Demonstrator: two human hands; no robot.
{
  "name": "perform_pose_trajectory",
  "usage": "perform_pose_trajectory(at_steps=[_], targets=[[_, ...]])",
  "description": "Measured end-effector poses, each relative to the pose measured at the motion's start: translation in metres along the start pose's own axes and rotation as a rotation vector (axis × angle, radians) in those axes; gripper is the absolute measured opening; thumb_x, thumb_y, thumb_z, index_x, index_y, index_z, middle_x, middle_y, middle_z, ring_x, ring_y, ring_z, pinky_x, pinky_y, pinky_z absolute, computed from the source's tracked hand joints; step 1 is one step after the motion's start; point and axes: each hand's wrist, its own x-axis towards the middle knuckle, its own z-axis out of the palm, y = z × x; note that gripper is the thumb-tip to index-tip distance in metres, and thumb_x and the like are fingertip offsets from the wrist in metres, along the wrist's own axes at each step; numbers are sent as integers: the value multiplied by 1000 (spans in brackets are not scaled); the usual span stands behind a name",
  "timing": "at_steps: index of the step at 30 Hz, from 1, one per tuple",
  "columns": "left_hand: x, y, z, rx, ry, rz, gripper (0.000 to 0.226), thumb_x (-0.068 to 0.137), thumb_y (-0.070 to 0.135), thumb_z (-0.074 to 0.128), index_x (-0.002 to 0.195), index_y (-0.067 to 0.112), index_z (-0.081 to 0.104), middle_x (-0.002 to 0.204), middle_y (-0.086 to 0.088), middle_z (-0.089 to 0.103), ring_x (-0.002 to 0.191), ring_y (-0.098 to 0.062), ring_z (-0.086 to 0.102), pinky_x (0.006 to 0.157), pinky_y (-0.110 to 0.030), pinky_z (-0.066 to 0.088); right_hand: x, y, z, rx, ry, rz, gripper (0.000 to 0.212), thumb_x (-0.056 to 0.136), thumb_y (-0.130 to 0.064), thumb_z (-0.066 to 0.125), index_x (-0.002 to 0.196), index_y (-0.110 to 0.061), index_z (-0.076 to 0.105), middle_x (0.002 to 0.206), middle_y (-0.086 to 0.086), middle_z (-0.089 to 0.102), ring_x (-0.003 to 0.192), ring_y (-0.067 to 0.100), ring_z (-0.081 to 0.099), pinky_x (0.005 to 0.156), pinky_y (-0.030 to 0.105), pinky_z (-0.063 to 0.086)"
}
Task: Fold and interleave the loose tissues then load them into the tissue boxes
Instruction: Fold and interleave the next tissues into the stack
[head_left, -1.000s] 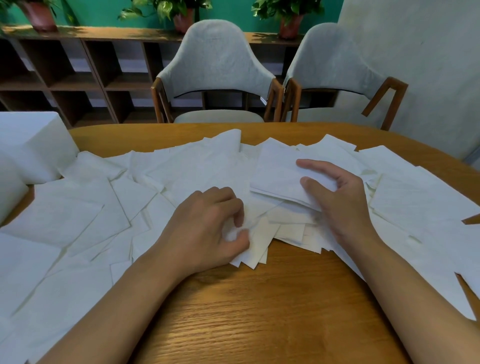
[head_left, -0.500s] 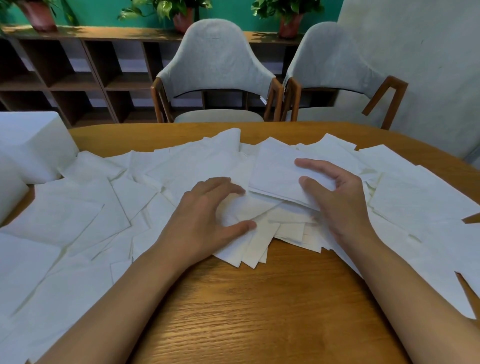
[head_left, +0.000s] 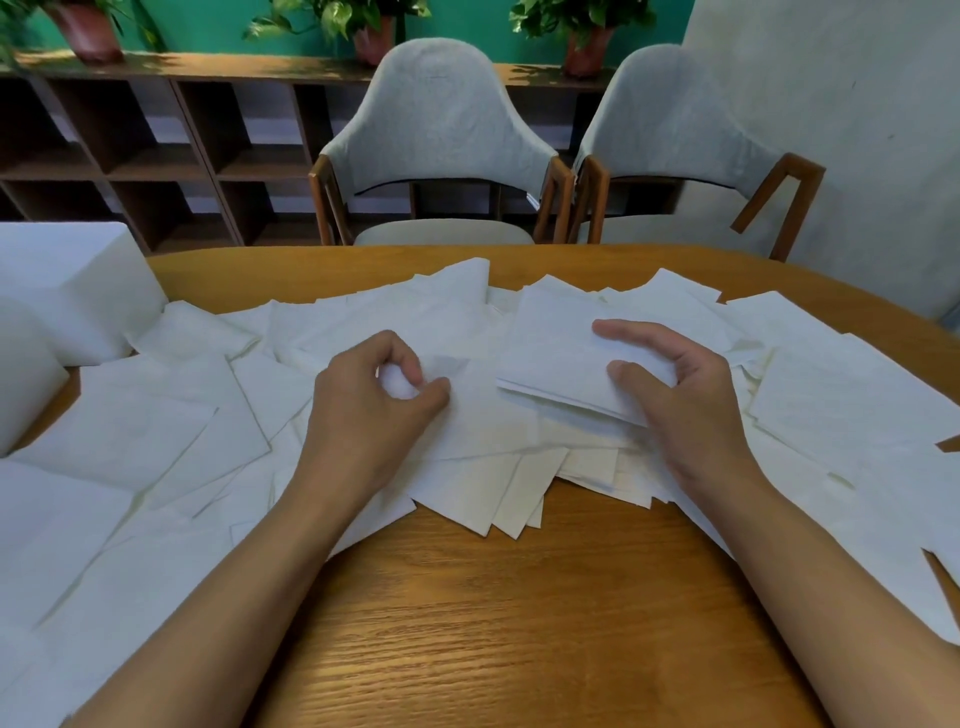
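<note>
Loose white tissues (head_left: 156, 426) cover most of the wooden table (head_left: 519, 623). A small stack of folded tissues (head_left: 550, 358) lies right of centre. My right hand (head_left: 675, 410) holds the stack's near right edge, thumb on top and fingers curved over it. My left hand (head_left: 374, 405) lies on the sheets just left of the stack, with thumb and curled fingers pinching a bit of one loose tissue (head_left: 467, 415). Two white tissue boxes (head_left: 67, 291) stand at the far left edge.
Two grey upholstered chairs (head_left: 436, 156) face me across the table. Behind them runs a dark wooden shelf unit (head_left: 156, 135) with potted plants on top. Bare wood shows at the near middle of the table.
My left hand has moved away from me, from the near edge of the pile up beside the stack, and its fingers have curled onto a tissue. The right hand has stayed on the stack.
</note>
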Motion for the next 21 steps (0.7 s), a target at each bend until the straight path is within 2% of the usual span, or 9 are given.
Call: perform_pose_trajectory(at_steps=[2,4,5,8,10,12,15,18,21], targets=[[4,-1,-5,-24,-54,-3,19,88,14,76,87,27,61,94,15,63,84,-8,56,68,-25,43,-1,0,1,-16,-20,-9,37,94,-3,62,113,-32,75,117,-27,68,113,-12,55,87,-1,40],[6,-3,-9,-45,-122,-3,25,92,7,71,93,33,70,109,22,67,101,0,57,81,-16,42,-1,1,3,-26,-20,0,37,94,-4,62,113,-33,75,117,-29,67,113,-13,54,88,0,41],[6,-4,-10,-62,-149,-9,29,93,6,69,93,34,74,112,22,69,102,0,58,83,-13,41,-1,1,3,-30,-13,4,37,94,-5,62,113,-34,74,118,-28,67,113,-12,54,89,1,42],[8,-5,-14,-85,-168,-16,33,93,4,68,90,35,80,109,20,72,78,-10,59,70,-21,47,0,2,3,-47,17,18,37,95,-6,62,114,-35,74,120,-25,66,110,-14,54,84,0,42],[9,-3,-16,-131,-164,-30,29,90,3,70,87,31,79,104,26,71,88,-4,63,74,-18,49,1,3,3,-50,18,33,36,95,-7,62,115,-35,73,123,-24,64,108,-16,53,79,-2,40],[9,0,-17,-207,-194,-52,24,88,5,74,86,28,79,104,24,72,100,0,64,88,-25,51,1,3,4,-69,-15,27,31,97,-13,63,116,-35,72,124,-25,64,110,-18,51,80,-5,36],[4,4,-11,-310,-227,-73,18,88,9,77,88,28,80,108,15,75,108,-12,68,97,-42,56,-2,-5,9,-74,-124,13,20,99,-37,61,116,-37,72,118,-35,64,114,-21,49,83,-9,31],[-3,9,-4,-349,-206,-60,11,90,20,79,96,29,81,109,19,75,105,-6,69,84,-30,56,-9,-10,14,44,-264,21,39,91,-55,56,115,-30,73,117,-24,69,115,-7,58,88,2,41],[-7,11,1,-339,-213,-21,15,88,24,81,102,30,81,110,25,73,104,2,67,80,-20,55,-13,-7,21,25,-253,64,29,90,-54,66,110,-35,72,110,-24,69,106,-1,62,82,20,55]])
